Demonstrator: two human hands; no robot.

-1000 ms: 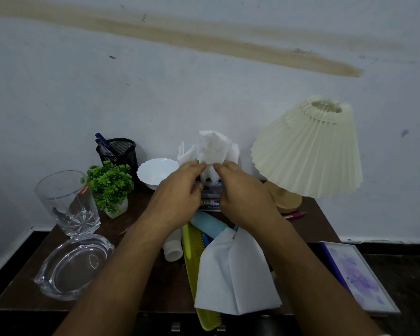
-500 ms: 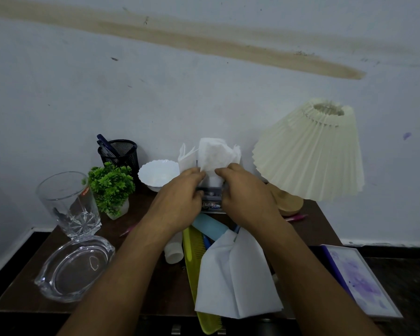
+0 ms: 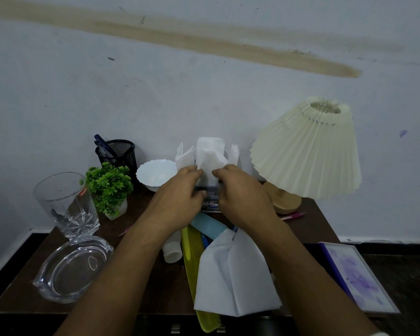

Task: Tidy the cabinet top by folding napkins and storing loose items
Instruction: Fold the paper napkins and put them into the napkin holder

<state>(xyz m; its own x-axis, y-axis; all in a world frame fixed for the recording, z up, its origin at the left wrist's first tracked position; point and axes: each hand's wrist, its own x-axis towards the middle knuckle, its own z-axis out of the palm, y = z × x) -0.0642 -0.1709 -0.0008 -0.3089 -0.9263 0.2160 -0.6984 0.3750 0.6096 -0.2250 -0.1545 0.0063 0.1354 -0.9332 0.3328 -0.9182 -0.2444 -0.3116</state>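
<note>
One folded napkin (image 3: 233, 275) lies at the near edge of the cabinet top (image 3: 166, 287), over a yellow comb (image 3: 192, 243). Beyond it the left hand (image 3: 177, 202) and right hand (image 3: 243, 197) meet in the middle. Their fingers are curled, each pinching the lower part of a white napkin (image 3: 210, 156) that stands upright by the far wall, between a bowl (image 3: 153, 173) on its left and a lamp (image 3: 306, 151) on its right.

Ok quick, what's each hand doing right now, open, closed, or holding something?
Left hand: closed, pinching the napkin.
Right hand: closed, pinching the same napkin.
</note>
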